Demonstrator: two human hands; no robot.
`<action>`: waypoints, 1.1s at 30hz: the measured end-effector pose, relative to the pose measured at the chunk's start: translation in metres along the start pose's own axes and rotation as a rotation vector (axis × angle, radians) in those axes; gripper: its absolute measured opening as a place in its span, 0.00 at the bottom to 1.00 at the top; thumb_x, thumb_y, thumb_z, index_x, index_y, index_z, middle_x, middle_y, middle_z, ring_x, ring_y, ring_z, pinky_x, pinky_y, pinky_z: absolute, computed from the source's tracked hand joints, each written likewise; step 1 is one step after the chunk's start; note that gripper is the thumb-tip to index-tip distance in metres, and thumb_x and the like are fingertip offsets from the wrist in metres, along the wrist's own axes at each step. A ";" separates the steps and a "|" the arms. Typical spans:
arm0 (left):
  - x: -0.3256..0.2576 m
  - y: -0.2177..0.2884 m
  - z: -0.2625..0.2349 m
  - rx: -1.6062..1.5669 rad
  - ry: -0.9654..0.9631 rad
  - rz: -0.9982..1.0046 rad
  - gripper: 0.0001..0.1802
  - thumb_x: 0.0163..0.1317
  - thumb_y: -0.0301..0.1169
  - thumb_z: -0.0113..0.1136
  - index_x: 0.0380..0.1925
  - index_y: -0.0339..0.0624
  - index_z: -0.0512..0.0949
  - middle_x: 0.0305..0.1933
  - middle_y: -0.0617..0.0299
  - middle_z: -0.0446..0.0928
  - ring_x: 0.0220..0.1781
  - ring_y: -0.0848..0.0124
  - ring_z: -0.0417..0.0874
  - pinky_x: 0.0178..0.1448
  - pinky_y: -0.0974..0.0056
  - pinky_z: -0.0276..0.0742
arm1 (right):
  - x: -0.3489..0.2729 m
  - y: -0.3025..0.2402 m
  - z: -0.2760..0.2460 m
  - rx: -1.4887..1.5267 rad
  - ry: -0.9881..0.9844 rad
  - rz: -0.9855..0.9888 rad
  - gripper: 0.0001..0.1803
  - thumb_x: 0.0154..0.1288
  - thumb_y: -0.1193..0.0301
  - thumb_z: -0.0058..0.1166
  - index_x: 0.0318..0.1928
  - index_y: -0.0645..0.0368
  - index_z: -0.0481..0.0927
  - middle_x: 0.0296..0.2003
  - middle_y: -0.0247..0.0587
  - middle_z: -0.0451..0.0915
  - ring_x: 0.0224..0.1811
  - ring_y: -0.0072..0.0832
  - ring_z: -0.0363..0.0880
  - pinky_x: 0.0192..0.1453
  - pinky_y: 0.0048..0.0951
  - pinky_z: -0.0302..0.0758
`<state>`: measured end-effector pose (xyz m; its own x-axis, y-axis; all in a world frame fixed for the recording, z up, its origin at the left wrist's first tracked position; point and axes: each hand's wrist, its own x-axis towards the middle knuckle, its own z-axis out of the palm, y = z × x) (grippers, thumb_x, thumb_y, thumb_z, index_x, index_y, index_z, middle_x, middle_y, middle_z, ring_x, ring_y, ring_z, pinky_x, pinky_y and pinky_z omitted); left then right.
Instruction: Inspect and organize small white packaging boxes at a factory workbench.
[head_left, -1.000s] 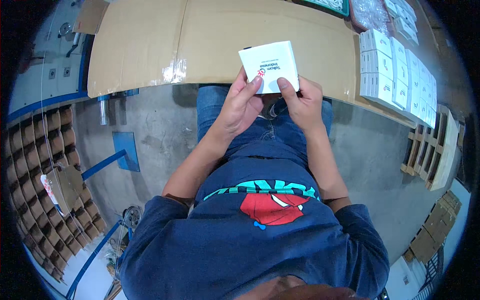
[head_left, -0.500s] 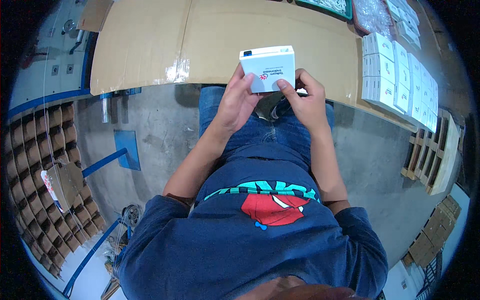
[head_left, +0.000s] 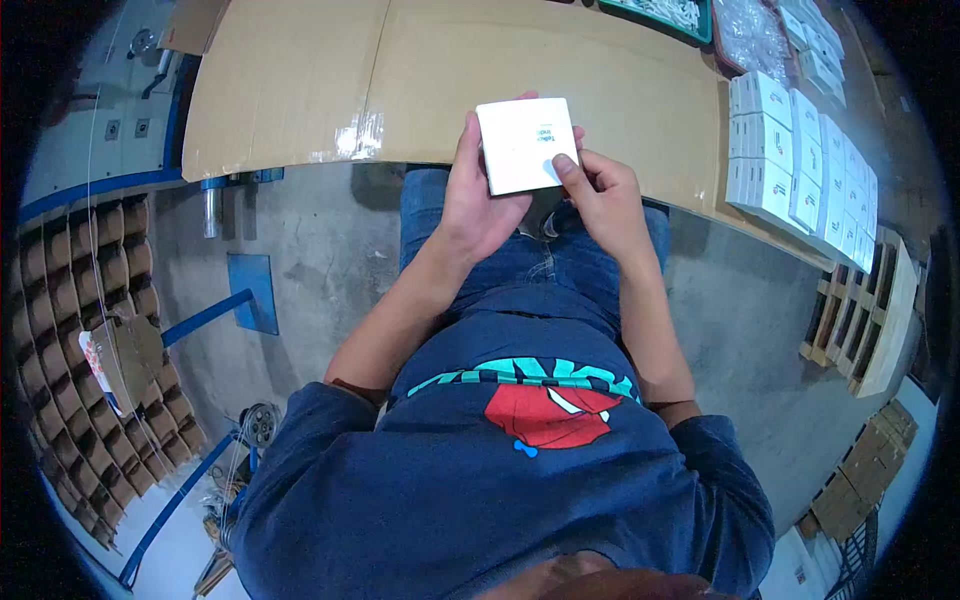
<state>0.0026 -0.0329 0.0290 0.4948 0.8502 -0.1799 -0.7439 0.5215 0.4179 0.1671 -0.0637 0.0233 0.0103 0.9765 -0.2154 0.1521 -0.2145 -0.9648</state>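
- While our bare left hand (head_left: 480, 206) cups the flat, square white box (head_left: 522, 146), fingers half open, our bare right hand (head_left: 607, 203) pinches its right side, thumb on top.
- We hold it by the near edge of the brown cardboard-covered surface (head_left: 300, 85), left of the stacked small white boxes (head_left: 803, 170).

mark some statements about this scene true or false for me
1. The left hand and right hand both touch the white box. True.
2. The stacked white boxes are on the person's left. False: they are on the right.
3. The right thumb lies on the white box's upward face. True.
4. The shirt is plain. False: it is dark blue with a print.
5. A wooden pallet shows at the right. True.
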 end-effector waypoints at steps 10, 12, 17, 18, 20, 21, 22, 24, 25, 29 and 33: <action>-0.005 -0.009 -0.014 0.419 -0.075 0.149 0.43 0.71 0.60 0.52 0.74 0.43 0.60 0.70 0.52 0.68 0.70 0.64 0.72 0.71 0.58 0.69 | -0.001 -0.025 -0.007 -0.176 0.028 -0.465 0.41 0.47 0.62 0.79 0.62 0.52 0.74 0.69 0.45 0.68 0.69 0.40 0.71 0.65 0.39 0.75; -0.007 -0.007 -0.014 0.445 -0.070 0.152 0.45 0.69 0.61 0.56 0.74 0.42 0.60 0.70 0.53 0.68 0.70 0.64 0.72 0.71 0.59 0.69 | -0.001 -0.028 -0.007 -0.221 -0.005 -0.508 0.42 0.45 0.63 0.80 0.63 0.50 0.74 0.71 0.46 0.66 0.71 0.42 0.68 0.67 0.40 0.73; -0.007 -0.008 -0.014 0.570 -0.098 0.263 0.48 0.65 0.60 0.62 0.73 0.38 0.61 0.70 0.53 0.69 0.70 0.63 0.71 0.73 0.59 0.66 | 0.000 -0.020 -0.003 -0.199 -0.020 -0.588 0.44 0.40 0.67 0.81 0.62 0.50 0.74 0.71 0.48 0.67 0.72 0.45 0.67 0.70 0.42 0.72; -0.009 -0.007 -0.008 0.569 -0.107 0.281 0.49 0.64 0.60 0.64 0.73 0.37 0.61 0.69 0.52 0.69 0.71 0.63 0.70 0.73 0.59 0.65 | 0.000 -0.016 -0.001 -0.170 -0.003 -0.628 0.44 0.40 0.69 0.81 0.61 0.51 0.74 0.71 0.49 0.68 0.72 0.46 0.68 0.71 0.43 0.71; -0.010 -0.005 -0.003 0.567 -0.115 0.300 0.49 0.63 0.59 0.65 0.72 0.36 0.61 0.69 0.51 0.69 0.71 0.62 0.70 0.74 0.59 0.64 | 0.000 -0.011 0.000 -0.141 0.012 -0.667 0.43 0.40 0.70 0.81 0.60 0.52 0.74 0.70 0.49 0.68 0.72 0.46 0.69 0.71 0.43 0.71; -0.010 -0.004 -0.002 0.600 -0.132 0.306 0.49 0.62 0.59 0.65 0.72 0.36 0.62 0.69 0.50 0.69 0.72 0.62 0.69 0.74 0.58 0.64 | 0.001 -0.010 0.000 -0.131 0.027 -0.700 0.42 0.40 0.71 0.81 0.59 0.52 0.75 0.70 0.50 0.69 0.71 0.47 0.69 0.70 0.43 0.72; -0.010 -0.004 -0.001 0.632 -0.149 0.312 0.49 0.62 0.59 0.66 0.71 0.36 0.62 0.69 0.50 0.69 0.72 0.61 0.69 0.74 0.58 0.64 | 0.001 -0.009 0.000 -0.120 0.042 -0.734 0.41 0.40 0.72 0.81 0.58 0.53 0.75 0.69 0.51 0.70 0.71 0.47 0.70 0.70 0.43 0.72; -0.011 -0.004 0.000 0.632 -0.152 0.315 0.50 0.61 0.60 0.66 0.71 0.35 0.62 0.69 0.50 0.69 0.73 0.62 0.69 0.74 0.58 0.64 | 0.000 -0.006 0.000 -0.115 0.039 -0.750 0.42 0.41 0.72 0.81 0.60 0.52 0.74 0.69 0.51 0.69 0.72 0.47 0.69 0.70 0.44 0.72; -0.011 -0.004 0.000 0.633 -0.157 0.319 0.51 0.60 0.62 0.66 0.71 0.35 0.62 0.69 0.50 0.70 0.73 0.62 0.69 0.74 0.58 0.64 | 0.000 -0.006 -0.001 -0.109 0.036 -0.766 0.44 0.41 0.72 0.81 0.61 0.52 0.73 0.70 0.52 0.69 0.73 0.47 0.68 0.70 0.44 0.73; -0.014 0.002 0.001 0.680 -0.127 0.284 0.59 0.55 0.72 0.61 0.71 0.33 0.61 0.72 0.52 0.66 0.74 0.62 0.69 0.76 0.57 0.62 | -0.004 -0.011 0.009 0.139 0.088 -0.758 0.50 0.43 0.70 0.81 0.68 0.53 0.68 0.71 0.51 0.67 0.74 0.45 0.66 0.72 0.45 0.71; -0.017 0.006 0.006 0.869 -0.277 0.371 0.44 0.71 0.61 0.51 0.73 0.37 0.64 0.76 0.50 0.64 0.75 0.61 0.67 0.77 0.57 0.61 | -0.007 -0.011 0.001 0.269 -0.012 -0.512 0.50 0.54 0.71 0.75 0.74 0.61 0.60 0.72 0.55 0.65 0.74 0.44 0.65 0.74 0.46 0.69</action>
<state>-0.0079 -0.0444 0.0401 0.4671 0.8441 0.2633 -0.3390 -0.1041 0.9350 0.1640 -0.0678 0.0356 -0.0097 0.9572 0.2892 -0.1221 0.2859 -0.9505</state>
